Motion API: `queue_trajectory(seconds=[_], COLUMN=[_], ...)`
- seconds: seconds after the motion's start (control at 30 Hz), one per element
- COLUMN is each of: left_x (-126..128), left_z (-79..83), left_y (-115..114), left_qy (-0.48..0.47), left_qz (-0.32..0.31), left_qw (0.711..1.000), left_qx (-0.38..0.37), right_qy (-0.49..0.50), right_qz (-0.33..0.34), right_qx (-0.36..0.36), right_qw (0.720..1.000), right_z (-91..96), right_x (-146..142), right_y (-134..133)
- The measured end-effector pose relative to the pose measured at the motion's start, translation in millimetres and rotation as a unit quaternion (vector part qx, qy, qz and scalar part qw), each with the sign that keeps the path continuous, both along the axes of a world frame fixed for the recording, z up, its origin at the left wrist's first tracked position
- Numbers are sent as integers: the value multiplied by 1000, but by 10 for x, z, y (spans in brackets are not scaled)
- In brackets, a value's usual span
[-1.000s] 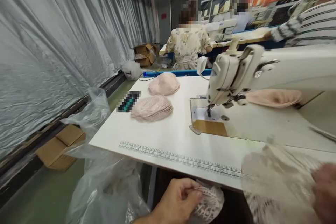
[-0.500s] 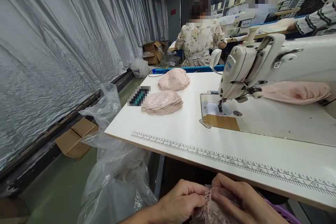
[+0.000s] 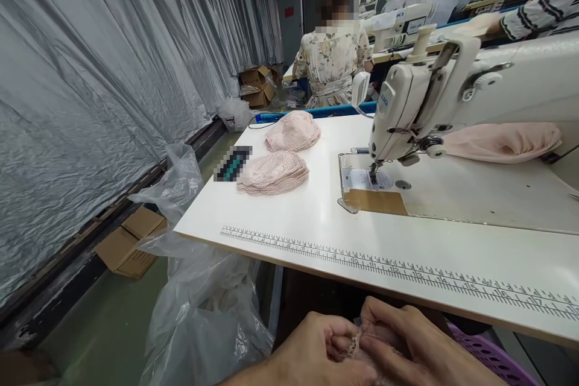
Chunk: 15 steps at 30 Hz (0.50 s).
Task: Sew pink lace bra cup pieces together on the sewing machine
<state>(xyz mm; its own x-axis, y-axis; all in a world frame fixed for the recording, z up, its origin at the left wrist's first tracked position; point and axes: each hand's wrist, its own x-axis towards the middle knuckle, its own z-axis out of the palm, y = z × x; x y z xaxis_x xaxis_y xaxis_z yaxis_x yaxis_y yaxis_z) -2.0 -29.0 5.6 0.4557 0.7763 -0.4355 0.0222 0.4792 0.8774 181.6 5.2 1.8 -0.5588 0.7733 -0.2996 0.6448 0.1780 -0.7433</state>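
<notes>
Below the table's front edge, my left hand (image 3: 323, 350) pinches the edge of a pale pink lace piece (image 3: 354, 347). My right hand (image 3: 400, 338) is closed on the same lace, close beside the left, with its thumb and fingers pressed together. Much of the lace is hidden by my hands and the bottom of the picture. On the white table (image 3: 280, 217) lie a stack of pink lace pieces (image 3: 274, 174) and, behind it, a second lace pile (image 3: 293, 131). To their right stands a white sewing machine (image 3: 402, 108).
Pink fabric (image 3: 502, 142) lies under the machine's arm. A pixelated dark object (image 3: 232, 163) rests at the table's left edge. Plastic bags (image 3: 203, 313) and a cardboard box (image 3: 131, 241) are on the left. A purple basket (image 3: 488, 353) sits below right. A person (image 3: 332, 60) sits ahead.
My view has shifted slightly, so the table and machine appear a little higher and further left. My fingers have moved on the lace, and the left ones curl more around its edge.
</notes>
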Motion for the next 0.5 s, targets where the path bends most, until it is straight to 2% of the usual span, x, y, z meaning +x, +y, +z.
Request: queue_trajectory(seconds=[0.1, 0.2, 0.37, 0.5], left_x=[-9, -27, -20, -63], left_z=[7, 4, -48, -58], left_y=[14, 21, 23, 23], left_qy=[38, 33, 51, 76], left_qz=[-2, -12, 1, 11], left_qw=[999, 999, 999, 997], left_qx=[8, 3, -7, 0], right_qy=[16, 46, 69, 39], right_qz=[40, 63, 67, 57], right_qx=[-50, -101, -94, -91], right_qw=[998, 992, 991, 993], right_z=[-5, 12, 35, -1], right_x=[17, 17, -16, -3], right_y=[44, 96, 138, 142])
